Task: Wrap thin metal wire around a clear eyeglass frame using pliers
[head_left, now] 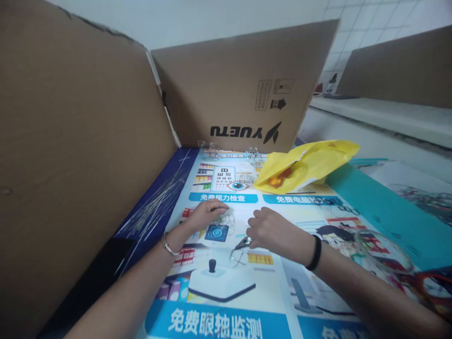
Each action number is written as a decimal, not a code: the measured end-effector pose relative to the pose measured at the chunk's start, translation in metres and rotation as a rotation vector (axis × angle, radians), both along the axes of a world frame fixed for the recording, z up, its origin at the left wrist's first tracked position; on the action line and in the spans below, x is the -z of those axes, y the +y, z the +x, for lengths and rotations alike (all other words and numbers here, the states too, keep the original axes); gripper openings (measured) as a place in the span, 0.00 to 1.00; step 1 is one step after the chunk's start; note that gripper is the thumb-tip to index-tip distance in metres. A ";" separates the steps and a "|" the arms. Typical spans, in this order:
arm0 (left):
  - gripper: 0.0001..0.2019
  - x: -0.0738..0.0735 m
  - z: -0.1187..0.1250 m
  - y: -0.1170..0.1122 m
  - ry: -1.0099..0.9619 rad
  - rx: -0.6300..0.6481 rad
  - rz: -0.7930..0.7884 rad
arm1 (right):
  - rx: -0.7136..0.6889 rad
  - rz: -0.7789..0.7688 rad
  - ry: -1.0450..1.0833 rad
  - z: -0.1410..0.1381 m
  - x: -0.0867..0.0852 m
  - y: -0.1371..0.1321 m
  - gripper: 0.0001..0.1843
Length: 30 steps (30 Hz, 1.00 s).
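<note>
My left hand point(208, 214), with a silver bracelet at the wrist, has its fingers closed together over a loose tangle of thin wire point(228, 222) and seems to hold it. My right hand point(266, 231), a black band round its wrist, is closed on a pair of pliers point(243, 243). Only the metal jaws show; the handles are hidden in my palm. A curved piece of thin wire point(238, 259) lies just below the jaws, and I cannot tell whether they grip it. Both hands are above a printed poster sheet point(222, 268).
A bundle of straight thin wires point(151, 209) lies at left. Wire clusters point(210, 149) sit at the back. A yellow bag point(310, 162) with orange items is at right, near a teal sheet point(384, 212) and orange-rimmed glasses point(438, 287). Cardboard panels point(226, 99) stand behind and left.
</note>
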<state>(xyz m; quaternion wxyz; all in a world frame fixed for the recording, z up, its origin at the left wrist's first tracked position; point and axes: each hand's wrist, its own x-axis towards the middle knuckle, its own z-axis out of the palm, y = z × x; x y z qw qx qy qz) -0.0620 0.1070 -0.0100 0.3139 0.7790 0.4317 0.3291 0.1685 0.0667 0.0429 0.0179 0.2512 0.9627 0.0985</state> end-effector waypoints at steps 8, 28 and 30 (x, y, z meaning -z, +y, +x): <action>0.11 -0.003 -0.001 0.000 -0.008 0.006 -0.045 | 0.006 -0.013 0.016 -0.001 0.004 0.002 0.12; 0.13 -0.033 -0.002 -0.009 -0.238 -0.295 -0.014 | -0.022 -0.046 0.048 0.006 -0.009 0.003 0.18; 0.13 -0.046 0.002 -0.016 -0.168 -0.258 -0.061 | -0.020 -0.050 0.066 0.010 -0.013 0.004 0.19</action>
